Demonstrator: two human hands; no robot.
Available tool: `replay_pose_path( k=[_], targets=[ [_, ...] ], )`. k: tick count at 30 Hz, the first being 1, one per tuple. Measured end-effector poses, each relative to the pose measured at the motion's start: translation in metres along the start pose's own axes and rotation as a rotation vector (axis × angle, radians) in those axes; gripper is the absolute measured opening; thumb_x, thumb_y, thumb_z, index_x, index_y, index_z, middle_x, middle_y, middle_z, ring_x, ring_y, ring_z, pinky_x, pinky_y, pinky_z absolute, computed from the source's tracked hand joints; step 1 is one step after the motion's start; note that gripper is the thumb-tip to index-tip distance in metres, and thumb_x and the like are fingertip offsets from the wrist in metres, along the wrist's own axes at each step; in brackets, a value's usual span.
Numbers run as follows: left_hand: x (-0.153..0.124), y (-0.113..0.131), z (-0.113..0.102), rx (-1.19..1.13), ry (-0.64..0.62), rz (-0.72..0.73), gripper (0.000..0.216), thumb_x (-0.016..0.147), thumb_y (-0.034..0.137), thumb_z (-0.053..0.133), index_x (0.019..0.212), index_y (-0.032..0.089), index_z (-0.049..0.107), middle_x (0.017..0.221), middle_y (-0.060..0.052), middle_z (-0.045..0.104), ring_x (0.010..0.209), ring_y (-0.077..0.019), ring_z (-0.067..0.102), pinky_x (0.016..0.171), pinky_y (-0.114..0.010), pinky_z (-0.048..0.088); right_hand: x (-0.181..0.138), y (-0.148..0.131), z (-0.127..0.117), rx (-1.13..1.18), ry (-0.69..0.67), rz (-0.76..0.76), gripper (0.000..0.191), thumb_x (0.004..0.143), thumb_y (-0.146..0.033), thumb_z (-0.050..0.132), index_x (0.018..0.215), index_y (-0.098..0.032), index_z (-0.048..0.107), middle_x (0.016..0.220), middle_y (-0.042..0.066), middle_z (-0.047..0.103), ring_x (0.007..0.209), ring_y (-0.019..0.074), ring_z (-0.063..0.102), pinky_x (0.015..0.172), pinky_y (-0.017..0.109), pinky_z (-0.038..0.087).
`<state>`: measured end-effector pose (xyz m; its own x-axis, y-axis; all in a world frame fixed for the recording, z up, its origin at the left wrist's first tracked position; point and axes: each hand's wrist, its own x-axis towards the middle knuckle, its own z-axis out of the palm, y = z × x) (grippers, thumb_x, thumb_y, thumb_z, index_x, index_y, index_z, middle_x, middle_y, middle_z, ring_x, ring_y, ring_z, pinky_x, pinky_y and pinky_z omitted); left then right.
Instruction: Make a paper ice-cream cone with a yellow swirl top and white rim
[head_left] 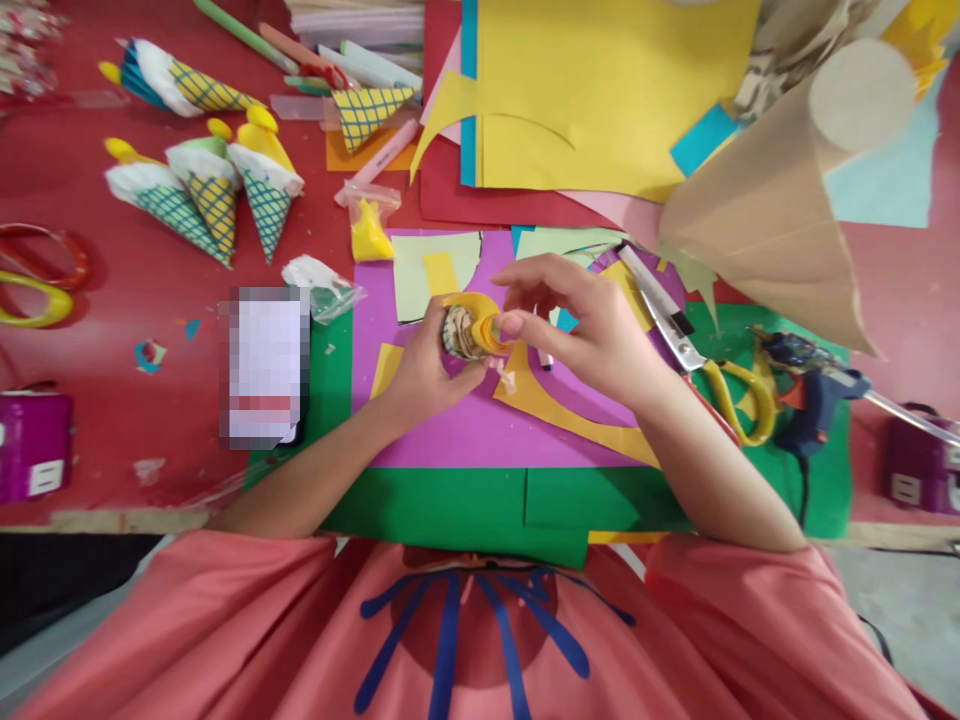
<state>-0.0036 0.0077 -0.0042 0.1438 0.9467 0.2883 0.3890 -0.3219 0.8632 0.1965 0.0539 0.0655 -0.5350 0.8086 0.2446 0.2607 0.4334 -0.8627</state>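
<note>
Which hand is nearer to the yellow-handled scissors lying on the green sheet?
Right. The right hand pinches the paper roll close beside the scissors; the left hand grips that roll from its far side, farther off.

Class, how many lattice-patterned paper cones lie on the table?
5 cones: one top left, three clustered below it, one top centre. Others may be hidden.
</note>
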Motion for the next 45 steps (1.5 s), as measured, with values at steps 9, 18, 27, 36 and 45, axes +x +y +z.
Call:
replay_pose_path(
  k=[9, 18, 27, 36, 45],
  targets=[
    [0.001, -0.001, 0.002, 0.049, -0.034, -0.023, 0.048, 0.083, 0.042, 0.073, 0.118, 0.026, 0.046, 0.104, -0.003, 0.065, 0.090, -0.0175, 0.068, 0.074, -0.029, 0.056, 0.002, -0.001, -0.002, -0.021, 0.045, 0.023, 0.026, 0.095, -0.037, 0.063, 0.110, -0.016, 0.068, 0.107, 0.005, 0.073, 0.093, 0.0134, 0.067, 0.085, 0.027, 0.055],
    [0.002, -0.002, 0.003, -0.030, -0.084, 0.048, 0.051, 0.085, 0.044, 0.071, 0.124, 0.025, 0.044, 0.110, -0.005, 0.063, 0.097, -0.0191, 0.068, 0.078, -0.030, 0.057, 0.005, 0.000, -0.003, -0.056, 0.021, -0.031, 0.014, 0.096, -0.022, 0.059, 0.098, -0.017, 0.073, 0.094, 0.005, 0.075, 0.089, 0.0155, 0.068, 0.082, 0.030, 0.054],
    [0.002, -0.002, 0.002, -0.129, -0.104, -0.045, 0.042, 0.088, 0.044, 0.068, 0.120, 0.027, 0.045, 0.108, -0.003, 0.061, 0.093, -0.0155, 0.066, 0.079, -0.027, 0.056, 0.006, 0.002, -0.005, -0.003, 0.108, 0.035, 0.021, 0.094, -0.033, 0.064, 0.108, -0.019, 0.071, 0.109, 0.007, 0.075, 0.095, 0.0151, 0.068, 0.078, 0.024, 0.055],
    [-0.002, -0.016, 0.008, -0.054, 0.023, 0.029, 0.057, 0.079, 0.036, 0.079, 0.124, 0.029, 0.043, 0.116, -0.003, 0.059, 0.101, -0.0166, 0.066, 0.085, -0.032, 0.057, 0.006, 0.004, -0.014, -0.020, 0.042, 0.177, 0.025, 0.091, -0.042, 0.066, 0.102, -0.021, 0.070, 0.081, 0.001, 0.070, 0.073, 0.0135, 0.062, 0.066, 0.026, 0.051],
    [-0.001, -0.019, 0.005, -0.003, 0.028, 0.067, 0.061, 0.077, 0.030, 0.081, 0.125, 0.029, 0.043, 0.115, -0.003, 0.061, 0.101, -0.0170, 0.067, 0.081, -0.029, 0.056, 0.005, 0.005, -0.011, 0.076, -0.070, 0.231, 0.031, 0.083, -0.038, 0.074, 0.104, -0.015, 0.069, 0.090, 0.003, 0.069, 0.072, 0.0125, 0.062, 0.066, 0.028, 0.051]
  ],
)
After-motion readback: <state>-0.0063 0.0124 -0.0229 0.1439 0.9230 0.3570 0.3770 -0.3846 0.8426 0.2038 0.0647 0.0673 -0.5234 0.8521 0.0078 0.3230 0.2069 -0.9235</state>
